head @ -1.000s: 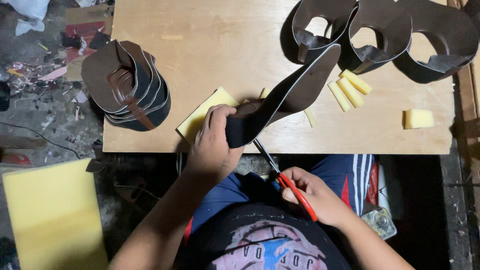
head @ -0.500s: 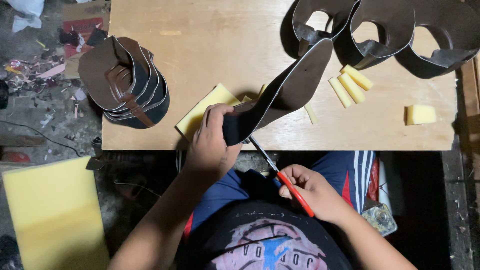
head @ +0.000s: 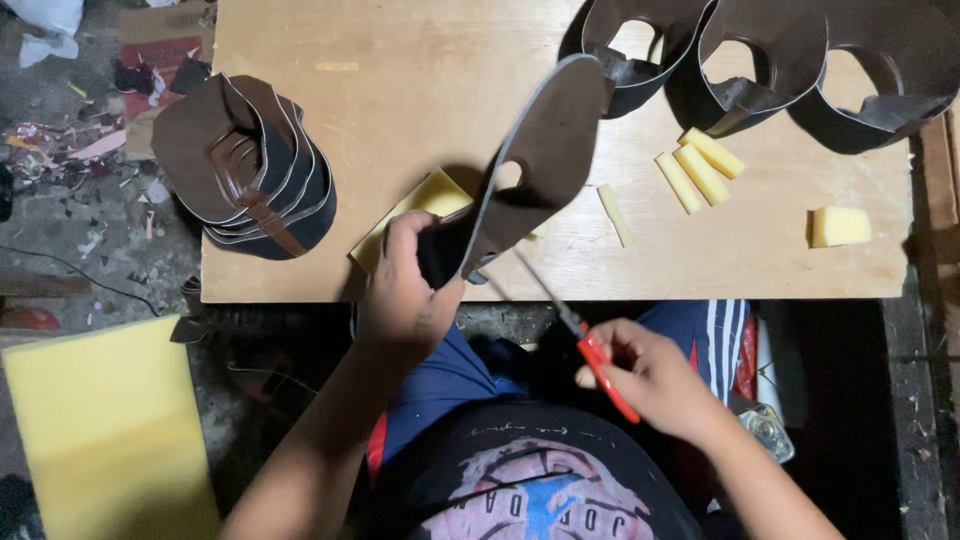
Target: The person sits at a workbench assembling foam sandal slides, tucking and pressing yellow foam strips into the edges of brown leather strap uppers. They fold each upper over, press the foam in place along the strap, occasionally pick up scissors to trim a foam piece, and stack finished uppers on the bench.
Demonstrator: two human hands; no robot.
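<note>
From the head camera, the left hand point(head: 405, 290) pinches the lower end of a dark brown leather shoe upper point(head: 540, 160), held tilted above the wooden board point(head: 420, 110). The right hand point(head: 655, 375) is closed around red-handled scissors point(head: 575, 325), blades near the piece's edge. A stack of finished uppers point(head: 245, 165) sits left; three uppers point(head: 770, 60) wait at top right, so work looks partway.

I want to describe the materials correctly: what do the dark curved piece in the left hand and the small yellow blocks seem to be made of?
The dark curved piece looks like leather or synthetic leather: thin, flexible, smooth brown face. The yellow blocks look like foam: matte, soft-edged, cut in chunks.
</note>
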